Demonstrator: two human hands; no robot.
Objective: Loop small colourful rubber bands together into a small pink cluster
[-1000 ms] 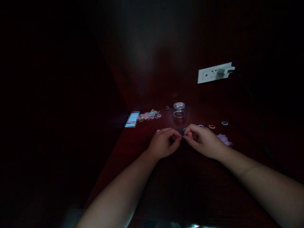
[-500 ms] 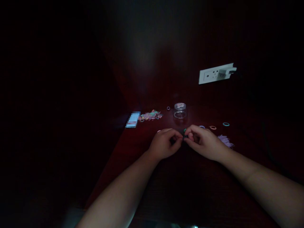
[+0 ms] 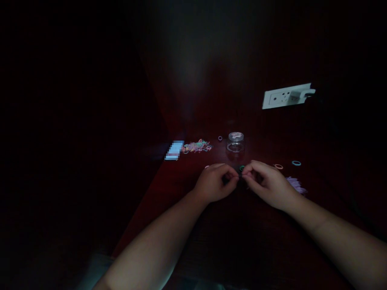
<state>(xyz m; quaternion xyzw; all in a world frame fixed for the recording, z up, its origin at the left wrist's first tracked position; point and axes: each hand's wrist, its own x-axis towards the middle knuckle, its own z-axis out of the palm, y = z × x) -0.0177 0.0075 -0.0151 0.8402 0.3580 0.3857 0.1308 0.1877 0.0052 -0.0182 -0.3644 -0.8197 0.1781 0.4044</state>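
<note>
My left hand (image 3: 215, 183) and my right hand (image 3: 269, 183) meet over the dark table, thumb and forefinger of each pinched together. Between the fingertips there is something small, thin and dark that I cannot make out. Just behind the fingertips lies a green ring-shaped band (image 3: 242, 168). A pink piece (image 3: 207, 166) shows partly behind the left hand. Beside the right wrist is a pile of lilac strips (image 3: 296, 185). Beyond the right hand lie an orange ring band (image 3: 278, 166) and a teal ring band (image 3: 296, 163).
A clear jar with a lid (image 3: 235, 143) stands near the wall. To its left are a small pale ring (image 3: 220, 138), a heap of coloured elastic bands (image 3: 198, 146) and a bright blurred rectangle (image 3: 174, 150). A socket panel (image 3: 287, 96) with a plug is on the wall.
The whole view has shifted a little, so things sit further right. My fingertips stay close together, still pinched. A purple ring seen behind the right hand is now hidden.
</note>
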